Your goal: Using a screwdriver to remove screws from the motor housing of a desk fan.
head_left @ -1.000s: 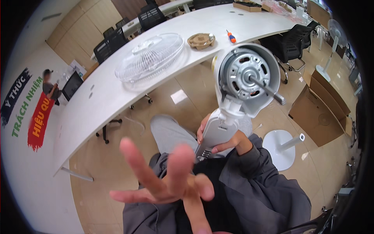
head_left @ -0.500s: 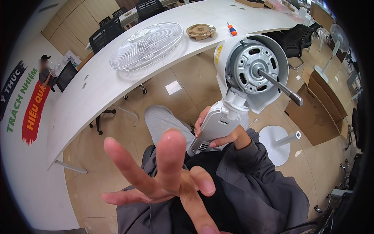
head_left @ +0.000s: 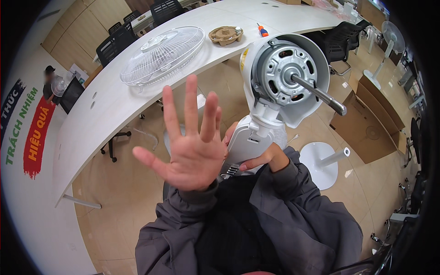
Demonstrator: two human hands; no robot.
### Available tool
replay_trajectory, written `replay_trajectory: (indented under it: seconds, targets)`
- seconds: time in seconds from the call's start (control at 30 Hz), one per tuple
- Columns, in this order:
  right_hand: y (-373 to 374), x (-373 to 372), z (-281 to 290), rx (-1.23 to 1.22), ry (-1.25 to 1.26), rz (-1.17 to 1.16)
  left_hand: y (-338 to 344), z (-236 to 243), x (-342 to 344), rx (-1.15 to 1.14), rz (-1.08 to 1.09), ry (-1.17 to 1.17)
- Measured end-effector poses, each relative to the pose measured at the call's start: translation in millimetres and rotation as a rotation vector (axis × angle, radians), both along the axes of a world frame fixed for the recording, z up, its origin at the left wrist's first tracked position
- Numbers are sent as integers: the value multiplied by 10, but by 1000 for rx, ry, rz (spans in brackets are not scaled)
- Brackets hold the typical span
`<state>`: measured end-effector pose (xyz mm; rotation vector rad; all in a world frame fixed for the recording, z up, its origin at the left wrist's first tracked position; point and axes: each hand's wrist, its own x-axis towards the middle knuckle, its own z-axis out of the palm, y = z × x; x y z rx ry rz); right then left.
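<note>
Raised in front of me is my left hand (head_left: pixel 195 156), palm toward me and fingers spread, with nothing in it. My right hand (head_left: pixel 270 160) wraps around the white control body of an electric fan head (head_left: pixel 250 140), thumb near the row of buttons and fingertips showing at the far side. The fan head is held upright above my lap. Its round housing is uncovered at the front, showing the silver motor (head_left: pixel 286 75) and a metal shaft (head_left: pixel 323 97) that points to the right. My left fingers partly overlap the right fingertips in this view, so contact cannot be told.
On the white curved table (head_left: pixel 105 110) lie a white fan grille (head_left: pixel 165 57), a brown pulp tray (head_left: pixel 224 35) and a screwdriver (head_left: pixel 262 30). A white stand base (head_left: pixel 316 178) and an open cardboard box (head_left: pixel 362 126) stand on the floor at right. A person (head_left: pixel 49 87) is at far left.
My left hand has moved away from the camera and upward, its fingers now upright and spread beside the fan head. The right hand keeps its hold on the fan head.
</note>
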<state>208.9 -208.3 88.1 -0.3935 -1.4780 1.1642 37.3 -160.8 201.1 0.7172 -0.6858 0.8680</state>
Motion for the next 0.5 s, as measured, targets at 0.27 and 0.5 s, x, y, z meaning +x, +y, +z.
replay_trajectory:
  seconds: [0.27, 0.5]
  targets:
    - [-22, 37, 64, 74, -133, -88, 66, -176, 78, -127, -108, -7]
    - [27, 13, 68, 100, -141, -70, 92, -201, 37, -129, -118, -16]
